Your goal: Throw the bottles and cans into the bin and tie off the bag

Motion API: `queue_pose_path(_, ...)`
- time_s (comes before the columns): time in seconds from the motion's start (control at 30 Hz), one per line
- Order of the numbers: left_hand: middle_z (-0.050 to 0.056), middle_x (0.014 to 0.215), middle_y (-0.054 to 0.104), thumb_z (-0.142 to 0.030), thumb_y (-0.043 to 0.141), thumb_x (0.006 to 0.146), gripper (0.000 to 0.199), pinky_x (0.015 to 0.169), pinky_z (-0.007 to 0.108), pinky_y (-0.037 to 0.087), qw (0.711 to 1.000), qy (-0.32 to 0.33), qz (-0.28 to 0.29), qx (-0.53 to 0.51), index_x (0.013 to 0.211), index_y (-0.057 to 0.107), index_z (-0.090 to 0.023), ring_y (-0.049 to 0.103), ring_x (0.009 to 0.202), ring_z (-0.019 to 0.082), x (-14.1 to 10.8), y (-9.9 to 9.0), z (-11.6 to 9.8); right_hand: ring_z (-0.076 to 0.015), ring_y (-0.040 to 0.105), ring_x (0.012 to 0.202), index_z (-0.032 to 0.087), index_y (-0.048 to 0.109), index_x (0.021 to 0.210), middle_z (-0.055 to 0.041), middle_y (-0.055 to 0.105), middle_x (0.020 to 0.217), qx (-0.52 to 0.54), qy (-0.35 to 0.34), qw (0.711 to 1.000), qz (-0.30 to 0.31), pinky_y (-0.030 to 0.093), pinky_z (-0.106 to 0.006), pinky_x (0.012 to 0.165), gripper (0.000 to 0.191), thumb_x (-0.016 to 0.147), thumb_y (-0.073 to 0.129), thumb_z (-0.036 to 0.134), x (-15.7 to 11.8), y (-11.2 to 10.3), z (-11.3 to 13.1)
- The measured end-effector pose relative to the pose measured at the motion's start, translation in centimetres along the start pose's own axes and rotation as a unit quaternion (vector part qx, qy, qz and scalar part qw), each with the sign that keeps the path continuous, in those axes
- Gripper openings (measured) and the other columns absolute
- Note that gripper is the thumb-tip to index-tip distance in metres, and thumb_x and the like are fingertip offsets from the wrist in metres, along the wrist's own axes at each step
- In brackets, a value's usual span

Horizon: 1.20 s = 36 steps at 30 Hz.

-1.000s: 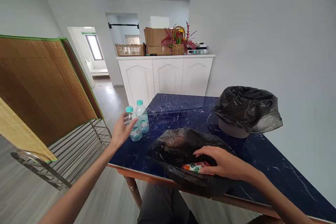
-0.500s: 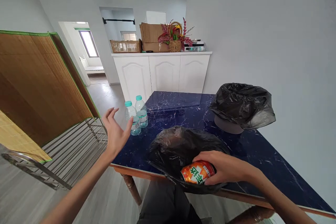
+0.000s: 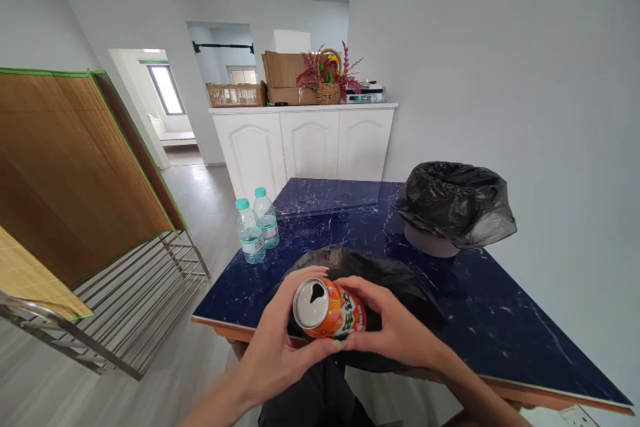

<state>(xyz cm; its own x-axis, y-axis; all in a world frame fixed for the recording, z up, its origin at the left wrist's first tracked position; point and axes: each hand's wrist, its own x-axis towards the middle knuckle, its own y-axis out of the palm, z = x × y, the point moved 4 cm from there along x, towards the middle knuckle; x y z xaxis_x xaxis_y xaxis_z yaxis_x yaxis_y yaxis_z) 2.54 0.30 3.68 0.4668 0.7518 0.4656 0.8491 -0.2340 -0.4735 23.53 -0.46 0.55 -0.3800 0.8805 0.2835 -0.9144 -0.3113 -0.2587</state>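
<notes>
An orange drink can (image 3: 343, 309) is held between both hands above the table's front edge, tilted so that its silver top with an open mouth hole faces up and left. My left hand (image 3: 277, 337) wraps round the can's top end. My right hand (image 3: 395, 327) grips its other end, thumb below and fingers above. Behind and beneath the hands lies a black plastic bag (image 3: 410, 280), partly hidden by them. Two clear bottles with teal caps, a front one (image 3: 250, 237) and a rear one (image 3: 267, 220), stand at the table's left side.
The dark blue marbled table (image 3: 500, 307) bears a bin lined with a black bag (image 3: 453, 203) at the back right. A metal rack (image 3: 150, 280) with a bamboo mat (image 3: 75, 167) stands left. Behind, a white cabinet (image 3: 310, 143) carries cardboard boxes (image 3: 237, 95) and a flower basket (image 3: 329, 92).
The can has come up from the black bag and turned, its top now showing. My left hand has moved right and down from beside the bottles and taken hold of it too.
</notes>
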Motion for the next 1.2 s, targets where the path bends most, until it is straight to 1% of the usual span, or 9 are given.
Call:
queue_pose_path(0.1,0.012,0.149,0.064,-0.06,0.084,0.083,0.069,0.11,0.05,0.057,0.998,-0.039,-0.024,-0.034,0.143,0.061,-0.034,0.063,0.134,0.038,-1.5,-1.5,0.1,-0.0303,0.064,0.133,0.029,0.061,0.147,-0.0077,0.066,0.146,-0.006,-0.005,0.999,0.041,0.05,-0.042,0.114,0.075,0.081,0.091,0.05,0.2,1.2,0.7)
queue_pose_path(0.17,0.011,0.141,0.069,-0.063,0.084,0.081,0.07,0.103,0.049,0.062,0.994,-0.07,-0.083,-0.026,0.14,0.063,-0.033,0.07,0.125,0.038,-2.7,-4.0,1.1,-0.0294,0.065,0.132,0.03,0.065,0.141,-0.0063,0.069,0.142,-0.059,-0.001,0.996,0.069,0.05,-0.043,0.116,0.057,0.091,0.082,0.049,0.0,0.8,0.4)
queue_pose_path(0.3,0.009,0.124,0.077,-0.065,0.084,0.078,0.067,0.1,0.051,0.063,0.963,-0.144,-0.216,0.07,0.13,0.066,-0.027,0.075,0.113,0.035,-3.7,-10.1,4.9,-0.0291,0.068,0.127,0.031,0.071,0.133,-0.0059,0.073,0.135,-0.22,0.028,0.971,0.085,0.052,-0.046,0.112,0.032,0.109,0.055,0.042,-0.8,-0.7,-1.7)
queue_pose_path(0.47,0.012,0.118,0.079,-0.071,0.082,0.074,0.074,0.101,0.051,0.061,0.932,-0.217,-0.244,0.156,0.125,0.066,-0.019,0.076,0.108,0.035,-2.4,-14.2,11.2,-0.0339,0.052,0.148,0.029,0.059,0.146,-0.0106,0.06,0.151,-0.373,-0.025,0.926,0.049,0.052,-0.054,0.116,0.041,0.109,0.043,0.024,-0.3,-0.5,-4.4)
queue_pose_path(0.6,0.015,0.113,0.079,-0.08,0.078,0.068,0.086,0.092,0.046,0.062,0.902,-0.251,-0.266,0.232,0.124,0.064,-0.016,0.077,0.104,0.036,-1.6,-15.0,15.4,-0.0387,0.041,0.154,0.023,0.048,0.152,-0.0167,0.05,0.158,-0.471,-0.069,0.878,-0.043,0.052,-0.06,0.114,0.047,0.106,0.042,0.016,1.8,-0.4,-5.9)
queue_pose_path(0.8,0.016,0.113,0.079,-0.08,0.075,0.07,0.086,0.092,0.043,0.06,0.896,-0.247,-0.256,0.266,0.126,0.064,-0.016,0.077,0.105,0.035,-0.3,-14.6,18.0,-0.0382,0.055,0.137,0.014,0.053,0.141,-0.02,0.061,0.14,-0.525,-0.114,0.832,-0.141,0.052,-0.056,0.111,0.037,0.105,0.047,0.013,3.5,-1.8,-5.5)
queue_pose_path(0.93,0.018,0.115,0.079,-0.081,0.075,0.069,0.089,0.094,0.044,0.059,0.893,-0.253,-0.259,0.268,0.127,0.064,-0.014,0.076,0.108,0.037,0.2,-14.6,18.4,-0.0314,0.064,0.118,0.019,0.063,0.124,-0.0133,0.069,0.121,-0.524,-0.111,0.84,-0.087,0.055,-0.047,0.1,0.022,0.107,0.049,0.016,3.2,-1.5,-4.9)
queue_pose_path(1.03,0.018,0.116,0.079,-0.08,0.075,0.069,0.089,0.094,0.044,0.059,0.895,-0.251,-0.26,0.26,0.127,0.064,-0.014,0.076,0.108,0.037,0.6,-14.4,18.4,-0.0325,0.065,0.118,0.017,0.067,0.117,-0.0147,0.071,0.118,-0.555,-0.056,0.83,-0.014,0.053,-0.047,0.103,0.018,0.106,0.053,0.018,3.6,-0.7,-5.7)
queue_pose_path(1.2,0.019,0.117,0.078,-0.078,0.076,0.07,0.085,0.094,0.046,0.06,0.898,-0.245,-0.258,0.258,0.125,0.064,-0.014,0.075,0.11,0.038,1.6,-14.1,18.7,-0.0333,0.07,0.113,0.016,0.07,0.112,-0.0157,0.073,0.114,-0.574,-0.018,0.817,0.051,0.053,-0.043,0.097,0.013,0.101,0.064,0.021,6.8,0.2,-7.1)
